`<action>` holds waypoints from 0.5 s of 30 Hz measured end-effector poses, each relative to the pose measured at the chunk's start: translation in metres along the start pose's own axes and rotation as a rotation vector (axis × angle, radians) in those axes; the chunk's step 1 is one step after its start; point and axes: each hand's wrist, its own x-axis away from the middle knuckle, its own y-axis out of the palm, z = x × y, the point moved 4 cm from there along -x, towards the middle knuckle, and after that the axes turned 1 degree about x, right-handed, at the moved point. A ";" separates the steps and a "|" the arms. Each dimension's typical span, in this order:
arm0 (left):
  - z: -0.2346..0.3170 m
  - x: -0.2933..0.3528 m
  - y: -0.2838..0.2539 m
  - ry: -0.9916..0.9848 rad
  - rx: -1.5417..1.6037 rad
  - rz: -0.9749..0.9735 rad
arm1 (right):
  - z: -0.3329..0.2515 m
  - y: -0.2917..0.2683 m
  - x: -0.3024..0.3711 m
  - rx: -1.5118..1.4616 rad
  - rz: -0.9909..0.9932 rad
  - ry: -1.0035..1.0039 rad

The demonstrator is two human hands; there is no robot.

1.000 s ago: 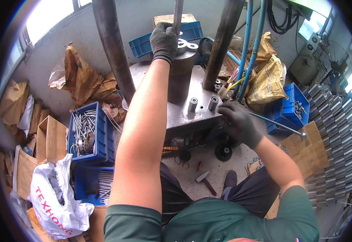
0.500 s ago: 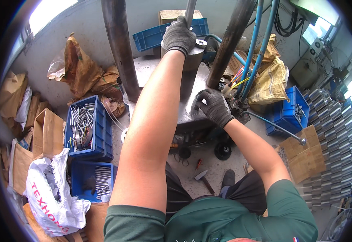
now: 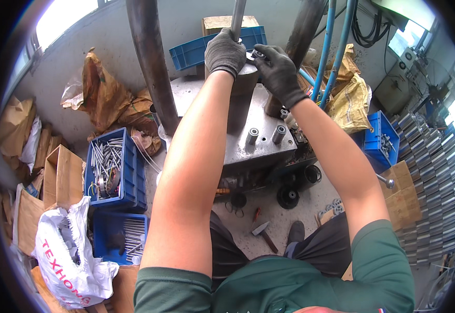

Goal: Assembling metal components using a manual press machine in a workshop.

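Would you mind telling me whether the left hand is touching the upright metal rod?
Touching. The head view shows the gloved left hand wrapped around the upright metal rod, with its fingers closed on it.

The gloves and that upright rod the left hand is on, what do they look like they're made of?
The gloves, on the left hand and right hand, look like dark grey knitted fabric: a ribbed weave shows, matte. The upright rod seems bare metal, probably steel: smooth grey with a dull sheen.

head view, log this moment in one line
left hand: gripping upright metal rod | right hand: on top of dark cylinder beside rod | metal press plate below
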 end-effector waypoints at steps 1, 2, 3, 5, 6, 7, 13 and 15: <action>-0.003 -0.001 0.001 -0.011 0.003 -0.008 | 0.003 0.005 -0.004 -0.004 0.004 0.000; -0.004 -0.003 0.001 -0.002 0.007 0.018 | 0.007 0.014 -0.007 0.021 -0.103 0.052; -0.006 -0.005 0.001 0.001 0.003 0.019 | 0.012 0.023 -0.009 0.046 -0.209 0.103; -0.002 -0.003 0.003 0.028 0.052 0.002 | 0.026 0.026 -0.008 0.027 -0.200 0.103; 0.000 -0.001 0.004 0.032 0.054 -0.003 | 0.032 0.026 -0.004 0.012 -0.151 0.099; -0.004 -0.001 0.003 0.049 0.056 -0.015 | 0.029 0.028 -0.003 -0.013 -0.099 0.093; -0.010 -0.005 0.004 0.086 0.109 -0.006 | 0.028 0.030 -0.005 0.002 -0.087 0.129; -0.006 -0.002 0.007 0.116 0.148 -0.008 | 0.034 0.028 -0.006 0.015 -0.071 0.134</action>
